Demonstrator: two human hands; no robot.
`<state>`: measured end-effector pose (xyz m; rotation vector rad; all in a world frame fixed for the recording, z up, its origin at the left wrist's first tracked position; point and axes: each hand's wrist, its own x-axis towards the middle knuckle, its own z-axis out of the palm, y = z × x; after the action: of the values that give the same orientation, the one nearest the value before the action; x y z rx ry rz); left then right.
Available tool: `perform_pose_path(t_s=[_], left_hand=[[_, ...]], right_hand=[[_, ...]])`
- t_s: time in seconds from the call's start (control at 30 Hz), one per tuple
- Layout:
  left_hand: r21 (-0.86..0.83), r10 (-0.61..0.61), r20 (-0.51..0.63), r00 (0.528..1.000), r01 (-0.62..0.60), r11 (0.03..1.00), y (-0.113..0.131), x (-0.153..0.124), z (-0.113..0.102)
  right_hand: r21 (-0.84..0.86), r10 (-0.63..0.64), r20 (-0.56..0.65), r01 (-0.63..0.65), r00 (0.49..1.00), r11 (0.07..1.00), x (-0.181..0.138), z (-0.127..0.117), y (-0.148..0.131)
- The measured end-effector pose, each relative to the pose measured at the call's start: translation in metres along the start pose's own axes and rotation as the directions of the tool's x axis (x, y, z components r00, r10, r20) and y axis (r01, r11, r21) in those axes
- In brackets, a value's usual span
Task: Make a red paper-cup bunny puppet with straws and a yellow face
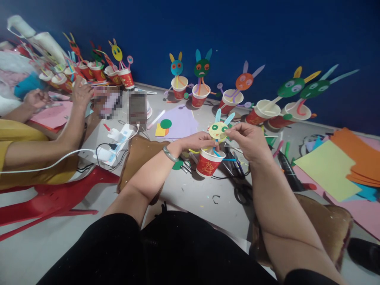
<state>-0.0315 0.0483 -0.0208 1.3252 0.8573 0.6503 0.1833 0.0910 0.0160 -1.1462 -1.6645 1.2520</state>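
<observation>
A pale yellow paper rabbit face (218, 133) with blue ears and green ring eyes stands over a red paper cup (207, 165) with gold writing. My left hand (200, 141), a bangle on its wrist, is closed at the lower left of the face, just above the cup's rim. From the other side, my right hand (247, 138) pinches at the face's right edge, by one eye. Any small piece between those fingertips is hidden. Blue and yellow strips stick out of the cup below the face.
Finished cup puppets, including an orange-faced one (244, 82), line the blue wall. Black scissors (243, 193) and a black glue gun (289, 172) lie at right near coloured paper (329, 170). A power strip (118, 144) with cables is at left, beside a co-worker's arm (59, 146).
</observation>
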Motion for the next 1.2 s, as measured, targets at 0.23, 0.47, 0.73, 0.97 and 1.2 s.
perform_pose_path(t_s=[0.23,0.47,0.73,0.97,1.2], left_hand=[[0.007,-0.006,0.003,1.000,0.006,1.000,0.001,0.001,0.001],[-0.046,-0.031,0.022,0.999,0.032,0.998,0.000,0.001,0.001],[0.016,-0.032,0.007,0.999,0.032,0.999,-0.002,0.003,0.003],[-0.006,-0.052,0.016,0.999,0.052,0.999,-0.002,0.004,0.004],[-0.022,-0.066,0.020,0.998,0.067,0.998,-0.001,0.004,0.006]], right_hand=[[0.002,-0.015,-0.005,0.015,1.000,1.000,-0.004,0.004,-0.006],[-0.009,0.017,0.017,-0.017,1.000,1.000,-0.001,0.003,-0.001],[-0.044,0.066,0.145,-0.060,0.987,0.997,-0.004,0.011,0.004],[-0.006,0.131,0.204,-0.133,0.970,0.991,-0.008,0.014,-0.004],[0.010,0.150,0.161,-0.154,0.976,0.988,-0.011,0.019,-0.003]])
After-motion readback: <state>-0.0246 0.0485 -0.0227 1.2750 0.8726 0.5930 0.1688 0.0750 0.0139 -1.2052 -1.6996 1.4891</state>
